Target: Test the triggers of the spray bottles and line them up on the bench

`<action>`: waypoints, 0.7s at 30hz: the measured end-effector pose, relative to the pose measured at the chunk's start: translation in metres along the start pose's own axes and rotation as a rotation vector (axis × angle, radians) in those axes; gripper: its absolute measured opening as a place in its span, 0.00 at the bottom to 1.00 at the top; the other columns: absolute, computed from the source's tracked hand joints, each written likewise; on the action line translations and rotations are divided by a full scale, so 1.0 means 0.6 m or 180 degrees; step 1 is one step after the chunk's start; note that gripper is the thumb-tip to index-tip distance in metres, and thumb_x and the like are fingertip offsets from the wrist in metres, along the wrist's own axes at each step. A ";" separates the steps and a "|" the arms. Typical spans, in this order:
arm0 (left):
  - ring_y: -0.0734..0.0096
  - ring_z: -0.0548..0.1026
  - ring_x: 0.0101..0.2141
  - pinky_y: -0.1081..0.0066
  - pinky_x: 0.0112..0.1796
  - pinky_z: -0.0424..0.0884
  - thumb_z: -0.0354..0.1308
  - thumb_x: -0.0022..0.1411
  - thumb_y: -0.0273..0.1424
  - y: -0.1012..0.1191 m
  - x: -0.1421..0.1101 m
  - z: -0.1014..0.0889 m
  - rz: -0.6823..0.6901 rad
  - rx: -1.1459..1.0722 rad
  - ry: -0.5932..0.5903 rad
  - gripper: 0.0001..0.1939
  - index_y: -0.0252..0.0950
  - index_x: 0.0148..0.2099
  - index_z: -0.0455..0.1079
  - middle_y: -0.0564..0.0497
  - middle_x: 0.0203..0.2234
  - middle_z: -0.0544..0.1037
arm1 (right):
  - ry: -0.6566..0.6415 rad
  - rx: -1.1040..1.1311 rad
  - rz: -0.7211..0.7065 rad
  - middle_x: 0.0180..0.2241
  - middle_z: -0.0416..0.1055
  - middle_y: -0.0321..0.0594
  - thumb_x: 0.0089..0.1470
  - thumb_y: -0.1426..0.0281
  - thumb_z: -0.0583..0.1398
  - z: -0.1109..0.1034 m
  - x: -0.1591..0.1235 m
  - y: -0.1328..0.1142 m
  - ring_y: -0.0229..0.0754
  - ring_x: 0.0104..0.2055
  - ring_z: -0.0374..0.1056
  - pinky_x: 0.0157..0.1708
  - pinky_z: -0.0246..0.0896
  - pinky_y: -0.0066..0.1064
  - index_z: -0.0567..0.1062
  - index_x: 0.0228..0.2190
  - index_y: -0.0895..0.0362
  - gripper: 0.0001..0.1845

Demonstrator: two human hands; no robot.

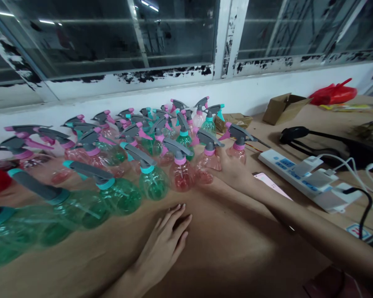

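Note:
My left hand lies palm down on the brown table surface, fingers stretched out and holding nothing. Just beyond its fingertips stand a clear pink spray bottle and a green spray bottle. My right hand reaches in at the right end of the rows and is closed at the side of a pink spray bottle with a grey trigger head. Its fingertips are partly hidden and blurred. Right behind that hand is another pink bottle. More green bottles line the front left.
Right of the bottles are a white power strip with plugged-in chargers, a phone and a black device with an arm. Farther back sit an open cardboard box and a red plastic bag. Windows rise behind the table.

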State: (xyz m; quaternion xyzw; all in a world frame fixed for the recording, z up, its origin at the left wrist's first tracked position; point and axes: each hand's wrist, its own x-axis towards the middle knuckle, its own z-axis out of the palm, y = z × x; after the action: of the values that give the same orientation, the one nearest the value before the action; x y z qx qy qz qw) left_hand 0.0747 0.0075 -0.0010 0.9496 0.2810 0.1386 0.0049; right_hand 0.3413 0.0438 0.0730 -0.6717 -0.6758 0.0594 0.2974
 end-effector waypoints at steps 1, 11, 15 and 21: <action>0.56 0.62 0.58 0.53 0.51 0.66 0.45 0.69 0.28 0.000 0.000 0.000 0.0013 0.0006 0.0000 0.18 0.39 0.60 0.61 0.46 0.60 0.61 | 0.0001 0.0019 -0.0002 0.41 0.73 0.59 0.53 0.56 0.56 -0.001 -0.003 0.000 0.65 0.41 0.71 0.37 0.64 0.51 0.57 0.55 0.64 0.34; 0.57 0.63 0.56 0.54 0.52 0.66 0.47 0.68 0.28 -0.003 0.002 -0.002 0.0044 -0.0078 0.0096 0.19 0.38 0.60 0.60 0.46 0.59 0.63 | -0.0042 0.0560 0.0008 0.38 0.77 0.45 0.55 0.57 0.56 -0.063 -0.064 0.065 0.48 0.36 0.74 0.36 0.68 0.39 0.73 0.39 0.55 0.17; 0.57 0.65 0.55 0.54 0.52 0.66 0.46 0.68 0.26 -0.002 0.006 -0.004 0.0073 -0.0092 0.0172 0.18 0.38 0.59 0.61 0.46 0.57 0.64 | 0.0088 0.0234 0.0532 0.27 0.76 0.44 0.52 0.52 0.57 -0.098 -0.064 0.117 0.49 0.28 0.71 0.29 0.64 0.41 0.75 0.28 0.55 0.19; 0.57 0.66 0.54 0.53 0.51 0.66 0.47 0.66 0.24 0.005 0.014 0.001 0.0128 -0.0217 0.0282 0.18 0.38 0.57 0.62 0.45 0.56 0.66 | 0.0385 0.0459 0.0338 0.47 0.72 0.55 0.40 0.48 0.64 -0.067 -0.013 0.166 0.57 0.45 0.70 0.40 0.66 0.47 0.69 0.47 0.59 0.37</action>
State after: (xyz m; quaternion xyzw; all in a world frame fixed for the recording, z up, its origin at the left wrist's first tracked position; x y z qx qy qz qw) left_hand 0.0832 0.0095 0.0009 0.9473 0.2569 0.1901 0.0219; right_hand 0.4468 0.0325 0.0553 -0.6858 -0.6141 0.0829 0.3816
